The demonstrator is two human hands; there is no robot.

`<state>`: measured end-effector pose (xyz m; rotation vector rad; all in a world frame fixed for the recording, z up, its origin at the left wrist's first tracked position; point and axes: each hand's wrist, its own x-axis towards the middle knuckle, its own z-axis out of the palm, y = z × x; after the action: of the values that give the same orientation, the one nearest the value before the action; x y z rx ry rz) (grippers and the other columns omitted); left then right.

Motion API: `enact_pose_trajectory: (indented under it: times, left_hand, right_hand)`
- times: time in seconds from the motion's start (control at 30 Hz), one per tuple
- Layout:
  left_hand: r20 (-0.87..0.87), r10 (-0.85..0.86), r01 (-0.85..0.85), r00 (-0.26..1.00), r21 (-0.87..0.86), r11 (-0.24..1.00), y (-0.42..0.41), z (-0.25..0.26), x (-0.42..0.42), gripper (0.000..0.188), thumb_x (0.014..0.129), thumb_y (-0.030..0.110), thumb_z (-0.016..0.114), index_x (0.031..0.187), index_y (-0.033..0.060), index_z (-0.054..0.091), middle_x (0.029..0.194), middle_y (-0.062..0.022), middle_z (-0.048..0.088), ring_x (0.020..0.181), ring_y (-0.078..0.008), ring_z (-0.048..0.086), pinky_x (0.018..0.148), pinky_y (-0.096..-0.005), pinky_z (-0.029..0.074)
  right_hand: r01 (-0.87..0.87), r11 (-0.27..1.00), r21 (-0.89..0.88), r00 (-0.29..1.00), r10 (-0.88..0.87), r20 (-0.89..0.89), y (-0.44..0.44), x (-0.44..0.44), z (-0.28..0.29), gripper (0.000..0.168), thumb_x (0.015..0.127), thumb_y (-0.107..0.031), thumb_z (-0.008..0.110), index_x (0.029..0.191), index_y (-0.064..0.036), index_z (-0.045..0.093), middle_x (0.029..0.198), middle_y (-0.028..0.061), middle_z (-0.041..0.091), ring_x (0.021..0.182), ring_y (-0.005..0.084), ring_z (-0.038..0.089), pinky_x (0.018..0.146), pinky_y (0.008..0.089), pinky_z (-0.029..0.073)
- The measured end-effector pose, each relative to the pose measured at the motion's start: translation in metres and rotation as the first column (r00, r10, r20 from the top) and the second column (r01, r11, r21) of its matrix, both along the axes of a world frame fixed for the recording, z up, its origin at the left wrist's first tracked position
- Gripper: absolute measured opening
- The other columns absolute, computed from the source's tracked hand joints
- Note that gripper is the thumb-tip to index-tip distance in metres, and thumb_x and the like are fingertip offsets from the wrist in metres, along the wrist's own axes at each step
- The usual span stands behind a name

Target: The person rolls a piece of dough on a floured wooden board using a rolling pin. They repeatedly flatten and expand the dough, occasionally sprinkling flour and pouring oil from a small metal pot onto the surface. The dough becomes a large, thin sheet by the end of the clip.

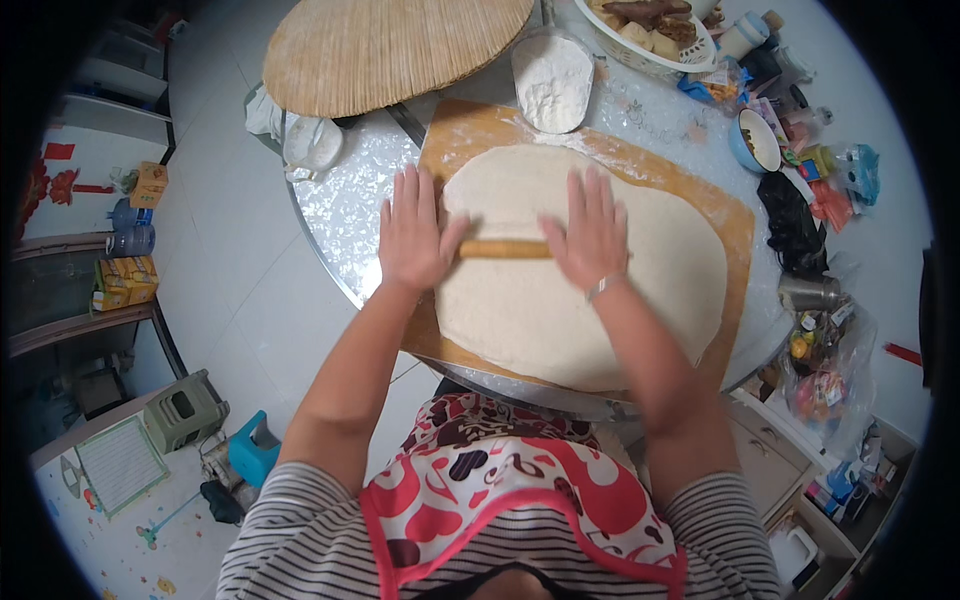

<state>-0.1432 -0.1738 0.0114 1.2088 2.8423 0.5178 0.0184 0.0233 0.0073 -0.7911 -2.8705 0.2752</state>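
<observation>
A wooden rolling pin (504, 249) lies crosswise on a large, thin sheet of dough (540, 315). My left hand (414, 232) presses its palm over the pin's left end, with straight fingers pointing away from me. At the pin's other end, my right hand (592, 232) lies flat in the same way, a bracelet on its wrist. Neither hand curls around the wood, and both palms hide the pin's ends. Beneath the dough is a floured wooden board (739, 247). Just beyond the board's far edge sits a scoop-shaped container of flour (553, 82).
A round woven straw mat (397, 52) overhangs the table's far left. Near it is a floury plastic bag (315, 146). A white basket of food (652, 56) stands far right. Along the right side are a blue bowl (754, 141), a metal cup (808, 291) and several packages.
</observation>
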Motion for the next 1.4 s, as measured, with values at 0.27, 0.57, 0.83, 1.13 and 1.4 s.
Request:
enact_pose_trajectory:
  times: [0.27,0.57,0.83,1.13,1.4]
  left_hand:
    - [0.218,-0.232,0.263,0.948,-0.122,0.957,-0.143,0.028,0.112,0.083,0.093,0.042,0.061,0.153,-0.0042,0.028,0.160,-0.0247,0.027,0.148,-0.0455,0.025,0.115,-0.0564,0.024]
    - [0.087,-0.208,0.212,0.974,-0.036,0.977,-0.015,0.014,0.029,0.077,0.096,0.039,0.056,0.154,-0.0025,0.027,0.160,-0.0245,0.025,0.148,-0.0450,0.023,0.117,-0.0561,0.022]
    - [0.007,-0.017,0.017,1.000,0.015,1.000,0.055,0.007,-0.015,0.073,0.099,0.045,0.052,0.153,0.0015,0.031,0.160,-0.0244,0.025,0.148,-0.0437,0.023,0.117,-0.0558,0.024]
    - [0.087,-0.137,0.134,0.987,0.037,0.990,0.016,0.020,0.000,0.070,0.097,0.041,0.056,0.150,-0.0001,0.036,0.156,-0.0251,0.032,0.147,-0.0450,0.026,0.116,-0.0597,0.022]
    - [-0.022,-0.211,0.212,0.977,0.073,0.974,0.102,-0.010,-0.047,0.075,0.098,0.044,0.053,0.152,-0.0028,0.030,0.159,-0.0226,0.030,0.147,-0.0434,0.025,0.120,-0.0518,0.020]
  right_hand:
    - [-0.176,0.968,-0.180,0.975,0.146,-0.168,-0.103,0.116,0.032,0.051,0.082,-0.026,0.070,0.127,-0.004,0.061,0.135,0.0168,0.058,0.127,0.0337,0.053,0.105,0.0506,0.039]
    - [-0.100,0.988,-0.116,0.987,0.084,-0.135,-0.010,0.079,0.034,0.045,0.083,-0.022,0.071,0.124,-0.006,0.059,0.135,0.0139,0.055,0.127,0.0336,0.050,0.104,0.0482,0.040]
    - [0.002,0.999,0.050,0.995,0.003,-0.101,0.029,0.030,0.015,0.058,0.088,-0.031,0.068,0.137,-0.006,0.052,0.150,0.0158,0.045,0.141,0.0325,0.039,0.112,0.0550,0.030]
    - [-0.184,0.902,-0.391,0.967,0.094,-0.238,-0.024,0.059,0.036,0.037,0.077,-0.012,0.075,0.113,-0.006,0.066,0.109,0.0131,0.060,0.102,0.0344,0.056,0.090,0.0435,0.046]
    - [-0.034,0.998,0.056,0.993,0.040,-0.108,0.038,0.028,0.027,0.060,0.088,-0.038,0.069,0.139,-0.011,0.053,0.146,0.0200,0.045,0.138,0.0370,0.038,0.111,0.0533,0.031]
